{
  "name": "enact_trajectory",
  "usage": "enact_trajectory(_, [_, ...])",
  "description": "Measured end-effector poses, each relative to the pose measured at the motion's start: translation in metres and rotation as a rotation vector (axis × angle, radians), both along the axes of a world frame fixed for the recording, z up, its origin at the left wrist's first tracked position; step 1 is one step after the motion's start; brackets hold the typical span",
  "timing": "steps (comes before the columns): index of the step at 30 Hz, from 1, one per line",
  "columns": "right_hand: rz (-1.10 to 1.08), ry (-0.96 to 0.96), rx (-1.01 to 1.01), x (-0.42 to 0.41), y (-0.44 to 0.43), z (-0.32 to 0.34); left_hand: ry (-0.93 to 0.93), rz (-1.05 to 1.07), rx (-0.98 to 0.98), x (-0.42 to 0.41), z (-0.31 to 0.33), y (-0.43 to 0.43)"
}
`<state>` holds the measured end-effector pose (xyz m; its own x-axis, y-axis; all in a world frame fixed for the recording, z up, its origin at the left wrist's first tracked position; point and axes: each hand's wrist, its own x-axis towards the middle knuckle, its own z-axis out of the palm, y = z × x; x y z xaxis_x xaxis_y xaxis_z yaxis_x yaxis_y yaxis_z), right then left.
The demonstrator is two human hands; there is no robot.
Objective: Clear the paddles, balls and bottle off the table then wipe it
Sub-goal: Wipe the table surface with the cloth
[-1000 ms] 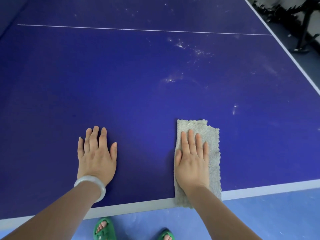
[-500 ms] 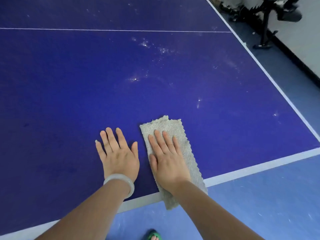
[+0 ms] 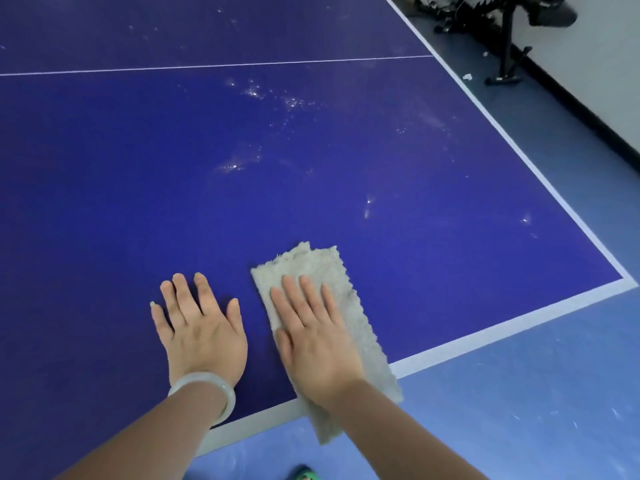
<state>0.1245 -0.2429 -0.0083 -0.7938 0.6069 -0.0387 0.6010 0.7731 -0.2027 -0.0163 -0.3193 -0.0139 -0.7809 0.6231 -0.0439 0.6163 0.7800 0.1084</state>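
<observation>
Pressing cloth (image 3: 349, 306) w/ flat right hand (image 3: 317, 344) on table (image 3: 104, 202), left hand (image 3: 201, 334) flat beside, fingers straight.

A smooth, pale, translucent bangle (image 3: 207, 380) rings the left wrist, forearms bare, one green sandal (image 3: 304, 474) below

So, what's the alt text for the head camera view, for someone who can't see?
A right hand presses a grey cloth on a blue table near its white edge. The left hand rests flat beside it; pale specks glint beyond.
</observation>
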Motion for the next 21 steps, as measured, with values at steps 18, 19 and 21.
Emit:
enact_trajectory(18, [0.143, -0.029, 0.021, 0.016, 0.023, -0.005, 0.031, 0.006, -0.015, 0.0, -0.003, 0.001])
enact_trajectory(19, [0.17, -0.03, 0.039, 0.032, 0.039, -0.005, 0.031, 0.006, -0.008, -0.001, -0.003, 0.001])
enact_trajectory(21, [-0.02, -0.018, 0.065, 0.065, 0.078, -0.004, 0.029, 0.006, 0.001, -0.001, -0.004, 0.0])
